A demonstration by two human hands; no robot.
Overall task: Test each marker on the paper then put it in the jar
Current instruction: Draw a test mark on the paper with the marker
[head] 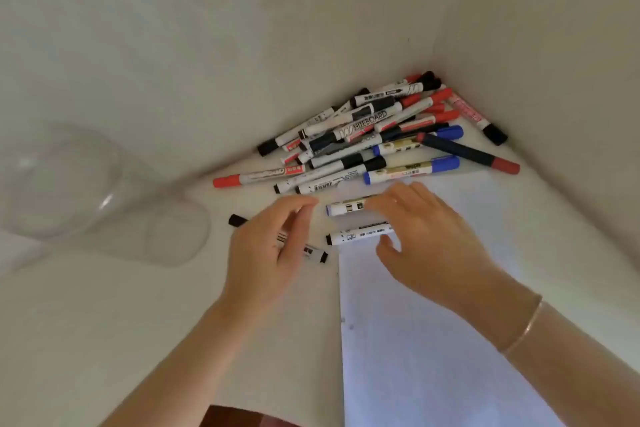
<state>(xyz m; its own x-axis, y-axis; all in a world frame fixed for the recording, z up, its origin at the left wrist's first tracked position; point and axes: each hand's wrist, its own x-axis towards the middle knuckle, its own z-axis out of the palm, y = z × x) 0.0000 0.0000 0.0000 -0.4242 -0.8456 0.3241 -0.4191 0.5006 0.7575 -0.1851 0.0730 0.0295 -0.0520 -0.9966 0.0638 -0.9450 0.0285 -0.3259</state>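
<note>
White paper [433,340] runs from the frame's centre to its lower right on a pale table [104,340]. At centre, the right hand [426,236] has loosely curled fingers over two markers: a blue-ended marker [346,208] and a black-ended marker [356,236] (whether it actually grips either, I cannot tell). Just left, the left hand [273,253] hovers relaxed, holding nothing, above a black-capped marker [311,251]. A heap of markers [381,128] fills the upper-right corner. At left, a clear jar [104,198] lies on its side.
</note>
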